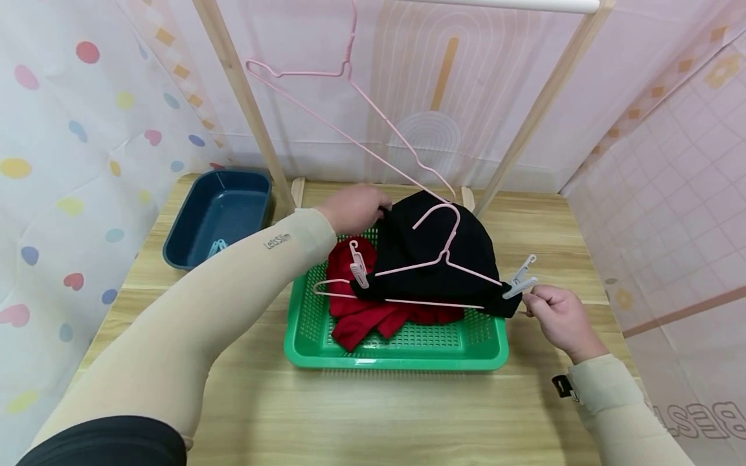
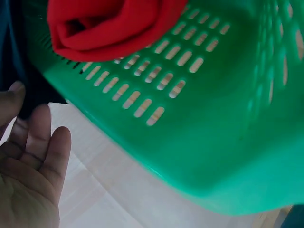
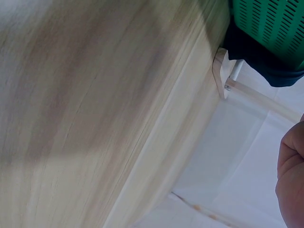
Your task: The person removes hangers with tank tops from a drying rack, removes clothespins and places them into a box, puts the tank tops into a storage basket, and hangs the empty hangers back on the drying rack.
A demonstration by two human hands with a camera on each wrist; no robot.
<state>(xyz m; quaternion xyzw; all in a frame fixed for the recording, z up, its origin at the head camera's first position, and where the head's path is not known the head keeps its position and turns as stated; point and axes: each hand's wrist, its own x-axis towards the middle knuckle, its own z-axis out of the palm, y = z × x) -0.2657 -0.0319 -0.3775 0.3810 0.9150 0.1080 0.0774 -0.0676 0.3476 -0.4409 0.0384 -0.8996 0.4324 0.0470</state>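
Note:
A black garment (image 1: 437,239) lies over a green basket (image 1: 396,362), pegged to a pink hanger (image 1: 434,303) by two pale clothespins, a left one (image 1: 358,268) and a right one (image 1: 520,279). My left hand (image 1: 355,208) pinches the garment's far left edge; in the left wrist view that hand (image 2: 33,171) has dark cloth between thumb and fingers. At the right end of the hanger, my right hand (image 1: 562,318) grips the hanger with curled fingers. Only part of the right hand (image 3: 292,175) shows in the right wrist view. Red cloth (image 1: 373,323) sits in the basket, partly under the black garment.
A dark blue basin (image 1: 218,207) holding light-blue clothespins (image 1: 217,246) stands at the left. Behind, a wooden rack has a left post (image 1: 247,97), a right post (image 1: 539,107) and a white rod (image 1: 524,4). Another pink hanger (image 1: 344,72) hangs above the basket.

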